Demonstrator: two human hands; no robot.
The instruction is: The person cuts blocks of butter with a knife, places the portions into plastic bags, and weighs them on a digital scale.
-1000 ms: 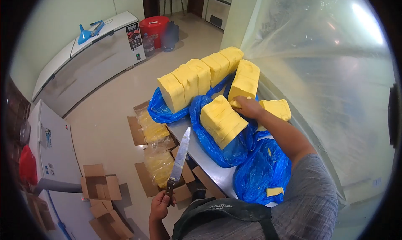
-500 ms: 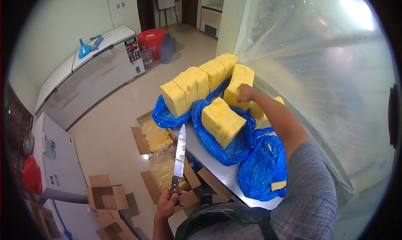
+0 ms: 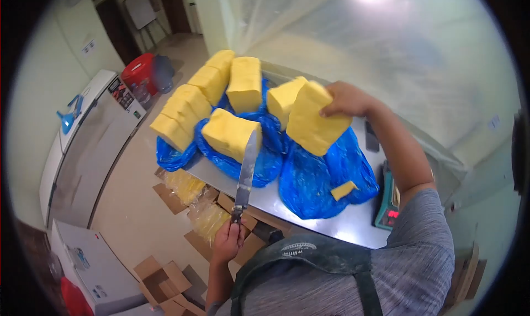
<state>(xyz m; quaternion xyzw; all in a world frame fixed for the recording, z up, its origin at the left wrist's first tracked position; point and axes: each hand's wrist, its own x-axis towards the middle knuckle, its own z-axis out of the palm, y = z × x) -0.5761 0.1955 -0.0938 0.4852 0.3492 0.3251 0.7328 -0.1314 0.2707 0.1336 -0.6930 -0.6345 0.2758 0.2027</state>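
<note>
My right hand [image 3: 348, 99] grips the edge of a thick yellow slab [image 3: 313, 123], held up above a blue plastic bag [image 3: 314, 183]. My left hand [image 3: 228, 240] is wrapped round the dark handle of a large knife [image 3: 247, 170], its blade pointing up and away from me. The blade tip overlaps a yellow block [image 3: 229, 133] that lies on blue plastic. Behind the slab is another yellow block [image 3: 280, 99]. A tall block [image 3: 244, 84] and a row of cut blocks [image 3: 185, 109] stand farther back. One small yellow piece [image 3: 344, 190] lies on the blue bag.
The metal table [image 3: 331, 231] carries a green scale [image 3: 385, 203] at its right and a dark flat object [image 3: 371, 137] near its back edge. Open cardboard boxes [image 3: 163, 280] and yellow packs in clear plastic [image 3: 210, 219] are at lower left. Chest freezers [image 3: 91, 145] stand left.
My right hand has left the tall block at the back and now holds a yellow slab to the right. The view has turned right, bringing the scale into sight. The knife stays in my left hand.
</note>
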